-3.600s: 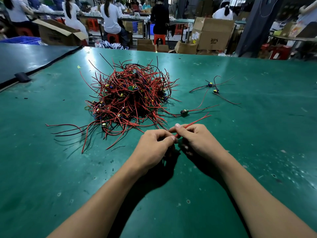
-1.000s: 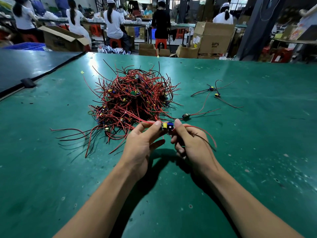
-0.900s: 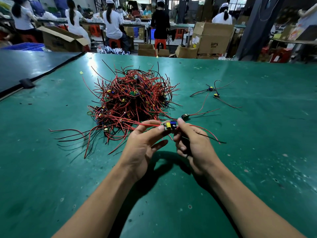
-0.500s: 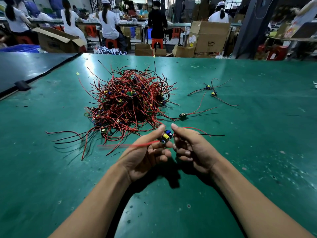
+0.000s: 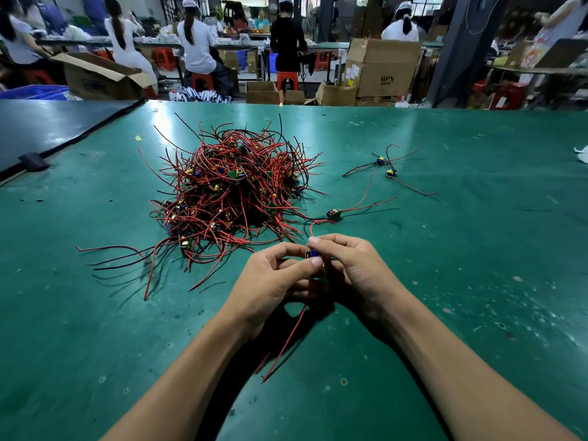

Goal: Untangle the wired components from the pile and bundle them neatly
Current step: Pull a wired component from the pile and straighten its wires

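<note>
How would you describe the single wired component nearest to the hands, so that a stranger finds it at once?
Start at the big tangled pile of red and black wires on the green table. Look just right of its near edge, above the hands: one small wired component lies alone there. Unlike the pair farther back, it has no neighbour.

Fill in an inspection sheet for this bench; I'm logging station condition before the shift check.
Surface: green table, scuffed, with pale specks at the right.
Job's things: tangled pile of red and black wired components left of centre; three loose components lie apart on the right, not bundled.
Clutter: yellow scrap and white scrap on the table.
Grippers: left hand and right hand together pinch one small component above the table.
Cables: its red leads hang down between the wrists; another loops up behind the fingers.
Surroundings: cardboard boxes, red stools, workers seated with backs turned.
</note>
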Demonstrator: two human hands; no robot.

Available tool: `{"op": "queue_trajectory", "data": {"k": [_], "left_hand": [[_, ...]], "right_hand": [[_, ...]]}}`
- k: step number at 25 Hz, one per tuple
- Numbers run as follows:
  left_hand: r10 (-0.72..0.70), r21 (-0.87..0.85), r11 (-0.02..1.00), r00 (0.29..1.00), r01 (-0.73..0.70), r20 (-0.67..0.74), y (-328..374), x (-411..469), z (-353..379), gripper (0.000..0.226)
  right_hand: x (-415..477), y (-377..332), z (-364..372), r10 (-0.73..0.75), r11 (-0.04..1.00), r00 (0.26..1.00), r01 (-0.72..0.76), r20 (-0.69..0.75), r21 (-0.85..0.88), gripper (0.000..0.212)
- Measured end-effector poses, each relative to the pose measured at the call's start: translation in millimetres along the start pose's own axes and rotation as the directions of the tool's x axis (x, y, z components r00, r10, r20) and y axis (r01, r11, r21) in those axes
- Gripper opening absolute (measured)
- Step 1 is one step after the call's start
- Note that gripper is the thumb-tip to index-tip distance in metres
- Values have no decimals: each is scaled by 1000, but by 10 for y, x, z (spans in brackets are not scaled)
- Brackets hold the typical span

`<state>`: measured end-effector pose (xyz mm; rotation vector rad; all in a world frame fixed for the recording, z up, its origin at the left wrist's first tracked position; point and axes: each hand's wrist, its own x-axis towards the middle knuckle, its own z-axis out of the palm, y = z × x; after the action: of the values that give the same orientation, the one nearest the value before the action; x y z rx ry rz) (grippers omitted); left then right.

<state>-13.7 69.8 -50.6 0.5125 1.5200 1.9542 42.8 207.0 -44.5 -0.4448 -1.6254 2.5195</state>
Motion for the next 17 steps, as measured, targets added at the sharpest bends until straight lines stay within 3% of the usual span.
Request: {"op": "queue_trajectory", "data": {"k": [2, 5, 7, 10, 13, 17], "left_hand": [[-13, 21, 1000, 1000, 13, 5, 15, -3, -5, 21], [-39, 24, 999, 999, 39, -4, 34, -1, -5, 23], [-25, 57, 998, 999, 27, -33, 25, 13, 3, 16], [15, 69, 998, 998, -10, -66, -4, 26, 23, 17], [35, 78, 997, 995, -28, -88, -3, 26, 20, 14], [73, 178, 983, 988, -49, -133, -45, 29, 26, 15]], "right_hand": [[37, -3, -32, 0, 1000, 999, -1, -51, -11, 4], [80, 4, -72, -3, 1000, 996, 2, -86, -17, 16], [78, 20, -73, -7, 1000, 998, 6, -64, -9, 21], [70, 54, -57, -27, 999, 999, 25, 28, 42, 11], [63, 72, -45, -38, 999, 999, 38, 25, -29, 5], [53, 102, -40, -52, 994, 997, 57, 54, -96, 21]]}}
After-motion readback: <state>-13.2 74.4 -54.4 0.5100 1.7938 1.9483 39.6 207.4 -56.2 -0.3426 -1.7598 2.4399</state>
